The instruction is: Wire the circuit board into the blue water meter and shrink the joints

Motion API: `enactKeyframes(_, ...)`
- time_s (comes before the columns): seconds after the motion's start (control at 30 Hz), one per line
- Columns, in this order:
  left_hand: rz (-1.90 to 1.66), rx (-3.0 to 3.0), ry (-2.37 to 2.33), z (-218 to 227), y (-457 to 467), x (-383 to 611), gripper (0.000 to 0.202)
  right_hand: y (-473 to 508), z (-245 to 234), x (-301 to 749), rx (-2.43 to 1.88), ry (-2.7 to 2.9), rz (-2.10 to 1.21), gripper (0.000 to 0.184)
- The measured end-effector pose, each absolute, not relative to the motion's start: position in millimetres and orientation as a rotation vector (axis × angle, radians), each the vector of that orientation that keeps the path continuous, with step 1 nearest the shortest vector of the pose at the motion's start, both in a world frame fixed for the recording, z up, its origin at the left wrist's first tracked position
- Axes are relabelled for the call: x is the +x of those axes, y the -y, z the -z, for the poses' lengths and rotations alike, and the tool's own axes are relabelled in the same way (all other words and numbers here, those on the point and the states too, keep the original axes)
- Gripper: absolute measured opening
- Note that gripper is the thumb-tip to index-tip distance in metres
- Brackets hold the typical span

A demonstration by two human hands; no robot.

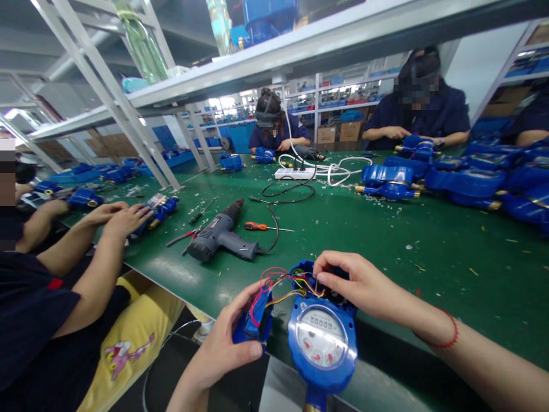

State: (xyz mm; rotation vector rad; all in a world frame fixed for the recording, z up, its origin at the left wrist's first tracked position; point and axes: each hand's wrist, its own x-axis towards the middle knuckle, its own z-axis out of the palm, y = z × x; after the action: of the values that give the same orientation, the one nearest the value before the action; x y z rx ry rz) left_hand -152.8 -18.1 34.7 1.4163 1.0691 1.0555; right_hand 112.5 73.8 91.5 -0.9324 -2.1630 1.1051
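At the table's near edge lies a blue water meter (322,343) with a round dial facing up and its upper compartment open. My left hand (229,332) is wrapped round a small blue plastic housing (253,320) beside it. Red, yellow and other thin wires (281,286) run from that housing into the meter's compartment. My right hand (343,274) reaches into this compartment, thumb and forefinger pinched together near the wire ends. What sits between those fingertips is too small to make out.
Beyond the meter lie a grey heat gun (221,232), an orange-handled screwdriver (257,226) and red-handled pliers (183,237). A white power strip (295,173) with cables is farther back. More blue meters (465,177) crowd the right. A co-worker's hands (124,217) work at left.
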Motion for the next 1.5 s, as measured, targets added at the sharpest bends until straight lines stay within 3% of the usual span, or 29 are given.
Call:
enactKeyframes(0.53,-1.159,1.277,-1.107,-33,24,-142,0.079,-79,-95,120,-0.859,2.167,-1.172,0.009)
enactKeyframes(1.0,-1.084,1.328,-1.063,-51,30,-143,0.071,-60,-102,81,-0.488,2.436,0.118,0.01)
enactKeyframes(1.5,-1.029,1.352,-1.07,-59,32,-135,0.076,-50,-105,76,-0.365,2.397,0.439,0.026)
